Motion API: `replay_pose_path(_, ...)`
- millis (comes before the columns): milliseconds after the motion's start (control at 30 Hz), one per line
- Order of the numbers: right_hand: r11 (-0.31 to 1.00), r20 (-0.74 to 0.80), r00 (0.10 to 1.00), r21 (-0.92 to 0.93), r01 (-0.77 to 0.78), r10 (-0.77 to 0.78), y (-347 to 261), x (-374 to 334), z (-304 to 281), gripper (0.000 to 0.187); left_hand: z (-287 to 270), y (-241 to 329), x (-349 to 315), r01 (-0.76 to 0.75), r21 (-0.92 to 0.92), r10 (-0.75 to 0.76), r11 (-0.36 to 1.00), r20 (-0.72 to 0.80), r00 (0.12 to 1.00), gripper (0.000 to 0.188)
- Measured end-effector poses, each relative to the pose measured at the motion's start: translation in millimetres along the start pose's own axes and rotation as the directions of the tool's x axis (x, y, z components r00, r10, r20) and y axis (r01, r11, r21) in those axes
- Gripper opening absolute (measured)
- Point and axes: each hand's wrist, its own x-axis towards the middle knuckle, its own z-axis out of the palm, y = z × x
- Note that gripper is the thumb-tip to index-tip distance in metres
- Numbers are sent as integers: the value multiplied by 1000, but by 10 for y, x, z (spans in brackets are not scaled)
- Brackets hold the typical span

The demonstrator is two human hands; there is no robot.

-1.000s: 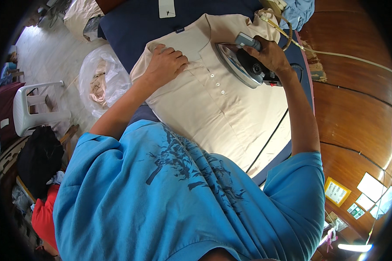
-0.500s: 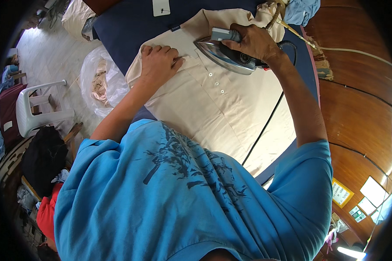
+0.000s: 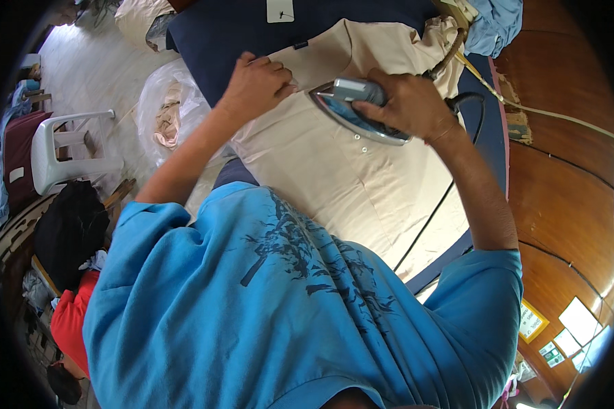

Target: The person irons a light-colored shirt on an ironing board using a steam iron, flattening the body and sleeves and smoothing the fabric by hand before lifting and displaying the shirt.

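Observation:
A beige polo shirt (image 3: 320, 170) with a buttoned placket lies spread over a dark blue covered board. My right hand (image 3: 416, 105) wraps round the grey handle of a clothes iron (image 3: 358, 123). The iron is over the shirt's upper front by the placket, its tip toward the left; two white buttons show just below it. At the shirt's upper left edge is my left hand (image 3: 256, 85), its fingers curled in against the cloth. It seems to pinch the fabric, though the fingertips are partly hidden.
A cord (image 3: 426, 221) crosses the shirt's right side. Light blue cloth (image 3: 494, 27) is heaped at the far right. A clear plastic bag (image 3: 153, 102) with beige cloth and a white plastic stool (image 3: 48, 153) stand on the left floor. A white card (image 3: 280, 10) lies on the board.
My left hand has gone from lying on the shirt to curled fingers, farther up and right at its edge. In my right hand the iron has come nearer, down the placket, covering a button.

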Motion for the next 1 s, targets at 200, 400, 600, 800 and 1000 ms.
replay_pose_path(200,972,50,972,51,-231,229,-304,16,187,49,-355,-596,-161,-118,-74,125,990,97,987,22)
replay_pose_path(400,965,29,965,22,-262,262,-514,90,117,52,-272,-780,36,-77,-74,87,994,138,987,26)
replay_pose_path(600,966,4,966,4,-258,258,-848,362,227,52,-244,-803,107,14,-105,1,994,142,990,23)
replay_pose_path(800,930,-35,933,102,-354,359,-1076,544,241,52,-109,-726,-414,161,-194,-238,968,-495,835,34)
replay_pose_path(1000,909,3,921,163,-384,388,-1239,637,236,50,300,-30,-1116,476,-766,-816,433,-109,567,27)
